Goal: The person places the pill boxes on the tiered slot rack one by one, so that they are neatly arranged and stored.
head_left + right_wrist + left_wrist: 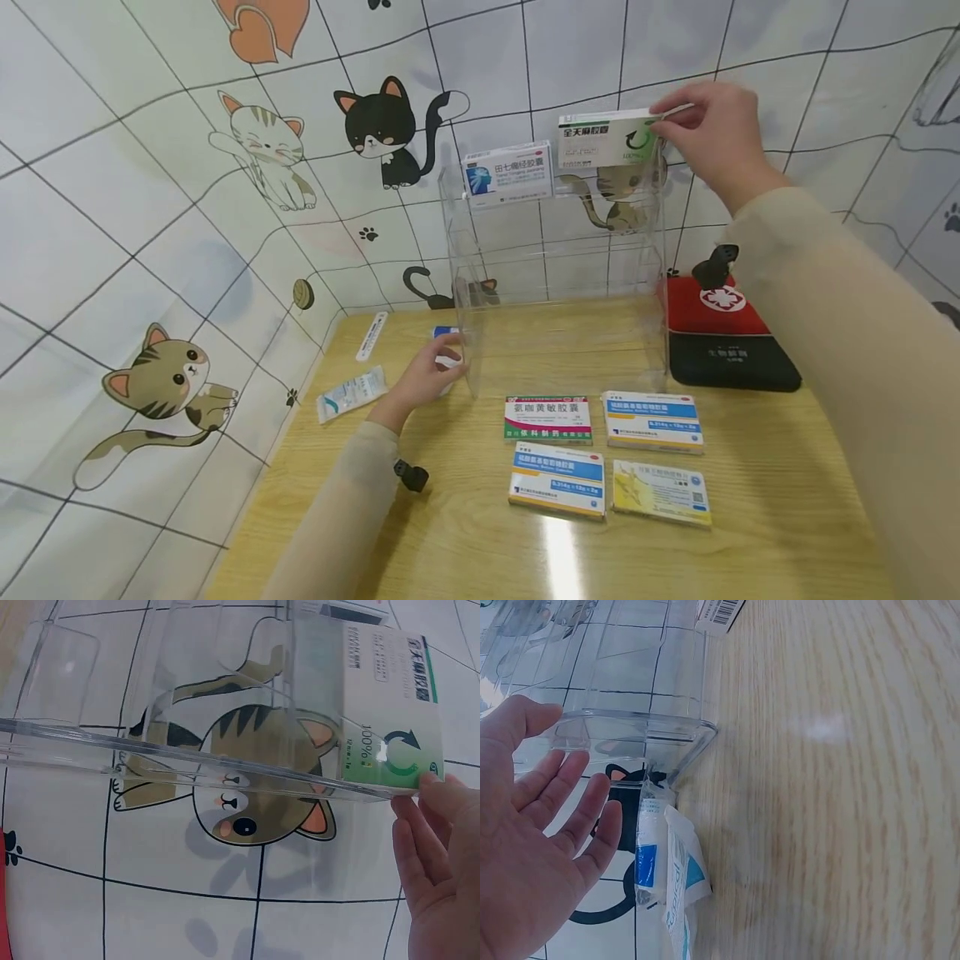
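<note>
On the far left of the wooden table (465, 542), near the cat-tile wall, lie a white strip (371, 336) and a plastic sachet (350, 394), both untouched.

Left hand (427, 375): fingers straight and relaxed, palm flat against the lower left corner of the clear rack (555, 333); it holds nothing, looks to be just bracing. Left wrist view confirms an open palm beside the rack's rounded foot. Something small and blue-white sits behind the fingers; can't tell what.

Top shelf of rack: blue-and-white box (507, 172) already standing at the left end. Green-and-white box (607, 138) is to its right, at the shelf's right end, pinched at its right edge by the right hand (708, 133), fingertips and thumb closed on it. From the right wrist view, its bottom looks at or just behind the shelf lip; can't tell if fully seated.

Front of rack on the table: four more boxes in a two-by-two block (607, 457), none touched. Right of the rack: red-and-black first-aid pouch (720, 333).

Judgement: step in hand is shelving the second box, four left. Next move calls for seating it squarely against the shelf back, then letting go without tipping it, left hand keeping the rack steady.
</note>
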Demonstrator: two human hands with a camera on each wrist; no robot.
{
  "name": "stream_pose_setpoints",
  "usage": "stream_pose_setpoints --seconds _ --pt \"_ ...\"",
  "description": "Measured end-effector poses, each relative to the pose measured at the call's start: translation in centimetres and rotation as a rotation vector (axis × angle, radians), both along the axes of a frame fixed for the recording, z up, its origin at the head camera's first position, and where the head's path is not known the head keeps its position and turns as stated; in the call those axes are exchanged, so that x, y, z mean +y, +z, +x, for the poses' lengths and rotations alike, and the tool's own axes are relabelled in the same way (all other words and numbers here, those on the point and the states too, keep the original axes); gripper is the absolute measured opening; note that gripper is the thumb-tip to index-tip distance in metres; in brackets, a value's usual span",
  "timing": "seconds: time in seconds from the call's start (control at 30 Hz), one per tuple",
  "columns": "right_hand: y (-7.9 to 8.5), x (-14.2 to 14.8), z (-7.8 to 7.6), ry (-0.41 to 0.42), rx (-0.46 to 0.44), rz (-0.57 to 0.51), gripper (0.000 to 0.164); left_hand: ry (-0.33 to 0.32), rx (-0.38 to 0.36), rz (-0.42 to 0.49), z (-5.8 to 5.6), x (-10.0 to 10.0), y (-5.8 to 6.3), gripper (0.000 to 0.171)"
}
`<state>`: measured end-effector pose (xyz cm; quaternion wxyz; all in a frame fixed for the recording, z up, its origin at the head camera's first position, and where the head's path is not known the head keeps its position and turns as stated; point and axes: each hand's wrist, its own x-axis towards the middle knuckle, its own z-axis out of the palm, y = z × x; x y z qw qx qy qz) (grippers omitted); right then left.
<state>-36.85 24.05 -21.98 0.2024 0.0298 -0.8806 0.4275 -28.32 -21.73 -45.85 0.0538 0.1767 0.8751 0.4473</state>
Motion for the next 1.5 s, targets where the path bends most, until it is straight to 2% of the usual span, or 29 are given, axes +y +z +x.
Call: stream_pose_setpoints --seconds 0.23,0.37,0.5,0.57,0.67,0.83,0.9,1.1,1.2,1.37,1.5 --pt "-1.3 -0.6 -0.3 0.041 -0.055 0.102 0.038 -0.010 -0.018 0.027 0.4 0.3 -0.6 0.057" --pt "-2.1 -0.5 -0.2 0.064 -0.030 0.115 0.040 -0.001 -0.023 0.032 0.6 0.5 -0.8 0.057" --pt "-3.0 -0.5 0.8 0.069 0.040 0.110 0.041 0.011 -0.021 0.018 0.7 0.6 -0.8 0.057" --pt "-3.9 -0.5 1.8 0.064 0.084 0.101 0.040 0.012 -0.019 0.010 0.7 0.6 -0.8 0.057" --pt "-6.1 -0.3 4.2 0.063 0.137 0.082 0.036 0.008 -0.022 0.008 0.6 0.6 -0.8 0.057" --pt "-11.3 0.3 9.1 0.070 0.191 0.081 0.032 0.005 -0.008 0.008 0.4 0.3 -0.7 0.057" --pt "-13.6 0.7 10.9 0.069 0.180 0.089 0.032 0.003 0.002 0.007 0.3 0.2 -0.7 0.057" --pt "-20.2 2.0 15.3 0.098 0.084 0.181 0.035 0.015 0.017 0.006 0.2 0.0 -0.4 0.055" --pt "-22.7 2.6 17.0 0.128 -0.009 0.211 0.036 0.018 0.016 0.005 0.2 0.0 -0.3 0.056" --pt "-24.9 3.4 18.6 0.221 -0.243 0.255 0.046 0.016 0.019 0.010 0.1 0.1 -0.3 0.056" --pt "-26.0 3.9 18.8 0.312 -0.348 0.295 0.061 0.024 0.019 0.009 0.0 0.0 -0.5 0.055"
